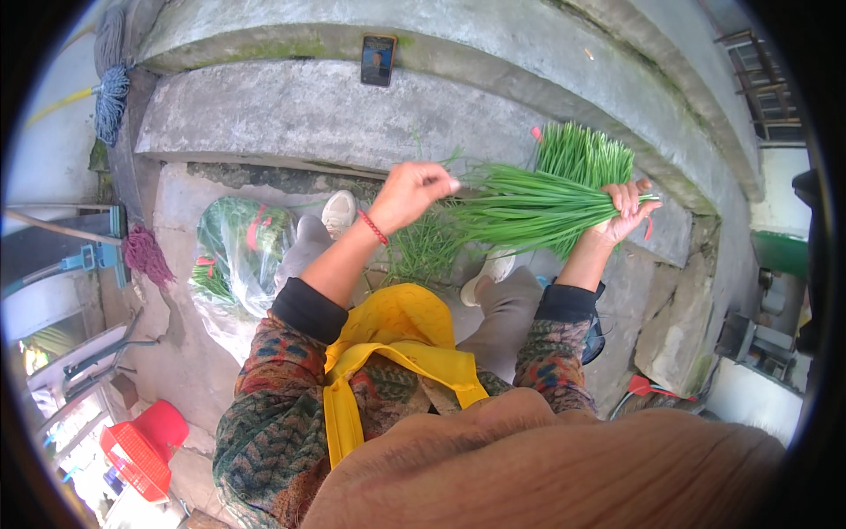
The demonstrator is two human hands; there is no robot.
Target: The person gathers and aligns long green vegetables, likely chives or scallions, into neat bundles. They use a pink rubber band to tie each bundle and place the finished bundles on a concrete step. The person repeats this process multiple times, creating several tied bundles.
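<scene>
My right hand (624, 210) grips a bunch of green chives (542, 205) near its pale cut ends, and the leaf tips fan out leftward. Just off those tips is my left hand (413, 193), thumb and forefinger pinched together; whether a thin blade sits between them is too fine to tell. A red bead bracelet (373, 227) circles that wrist. Behind the held bunch, another pile of chives (585, 153) rests on the concrete step (264, 112), with a red tie showing at its left. Loose chive trimmings (423, 248) lie on the ground between my shoes.
A clear plastic bag (248, 251) with red-tied green bunches stands left of my legs. On the step lies a phone (379, 61). Mops, including a purple mop head (147, 256), line the left wall, with a red plastic basket (139, 459) below. A yellow apron (396, 324) covers my lap.
</scene>
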